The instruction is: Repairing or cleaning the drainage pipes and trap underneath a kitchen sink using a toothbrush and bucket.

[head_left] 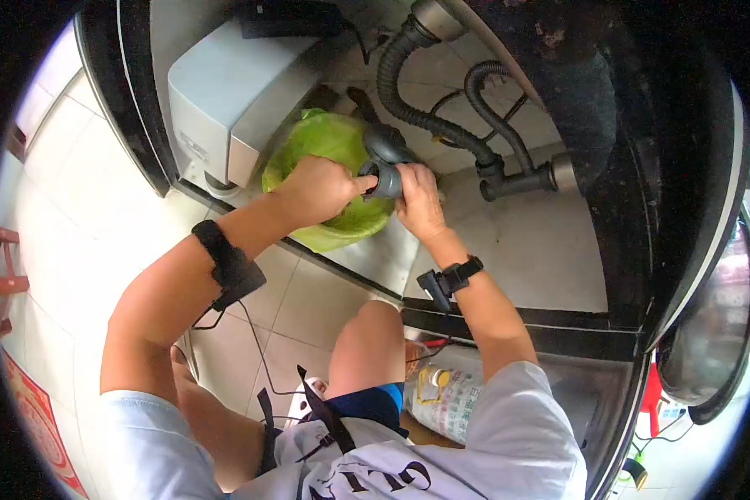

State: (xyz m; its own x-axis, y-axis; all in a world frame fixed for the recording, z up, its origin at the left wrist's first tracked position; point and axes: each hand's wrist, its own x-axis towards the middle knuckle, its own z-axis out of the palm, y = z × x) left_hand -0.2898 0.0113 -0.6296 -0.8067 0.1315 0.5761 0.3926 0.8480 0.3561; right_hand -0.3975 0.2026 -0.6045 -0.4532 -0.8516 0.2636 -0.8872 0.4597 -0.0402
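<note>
Under a sink, my left hand (318, 187) and my right hand (418, 200) both grip a grey plastic drain trap fitting (383, 154). The fitting hangs at the lower end of a grey corrugated drain hose (408, 104). My left fingers wrap its left side, and my right hand closes on its right side. Directly below the fitting sits a green plastic basin (329, 146), partly hidden by my left hand. Both wrists wear black bands with cables.
A white box-shaped appliance (225, 100) stands left of the basin. A second corrugated hose (496, 117) joins a grey pipe connector (521, 179) on the right. A metal sink bowl (712, 333) shows at right. A plastic bag with a bottle (442, 400) lies by my knee (367, 342).
</note>
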